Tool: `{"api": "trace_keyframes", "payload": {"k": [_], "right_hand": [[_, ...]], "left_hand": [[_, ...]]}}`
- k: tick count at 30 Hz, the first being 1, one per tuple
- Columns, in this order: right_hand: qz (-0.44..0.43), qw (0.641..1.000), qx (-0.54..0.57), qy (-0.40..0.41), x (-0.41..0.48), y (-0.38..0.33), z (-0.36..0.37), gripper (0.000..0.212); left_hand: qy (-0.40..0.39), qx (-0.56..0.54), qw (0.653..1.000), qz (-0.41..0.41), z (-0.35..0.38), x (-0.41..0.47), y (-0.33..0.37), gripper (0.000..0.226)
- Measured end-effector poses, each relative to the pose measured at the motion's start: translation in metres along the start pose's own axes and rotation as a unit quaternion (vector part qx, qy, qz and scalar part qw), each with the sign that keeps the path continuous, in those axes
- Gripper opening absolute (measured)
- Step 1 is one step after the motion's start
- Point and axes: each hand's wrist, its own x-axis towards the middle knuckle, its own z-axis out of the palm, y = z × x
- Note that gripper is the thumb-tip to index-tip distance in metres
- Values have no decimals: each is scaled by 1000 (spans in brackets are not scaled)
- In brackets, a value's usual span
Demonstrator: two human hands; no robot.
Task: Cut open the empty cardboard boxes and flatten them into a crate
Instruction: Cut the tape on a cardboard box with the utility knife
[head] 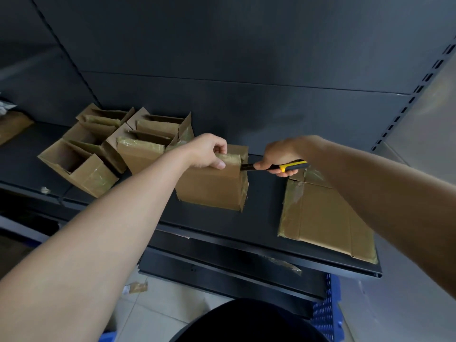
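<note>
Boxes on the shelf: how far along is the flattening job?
Done: one flattened box lies on the shelf, right side, not yet in the blue crate below. In hand: the left hand grips the top of an upright box while the right hand drives the knife into its right edge. Left: a cluster of open boxes at left, still uncut.
</note>
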Motion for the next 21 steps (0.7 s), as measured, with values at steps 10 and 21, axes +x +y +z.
{"api": "trace_keyframes", "payload": {"k": [10, 21], "right_hand": [[15, 993, 16, 113, -15, 19, 2, 55], [23, 983, -102, 150, -23, 18, 24, 41]], "left_hand": [[76, -47, 996, -8, -9, 7, -3, 15], [24, 113, 993, 26, -12, 16, -6, 40]]}}
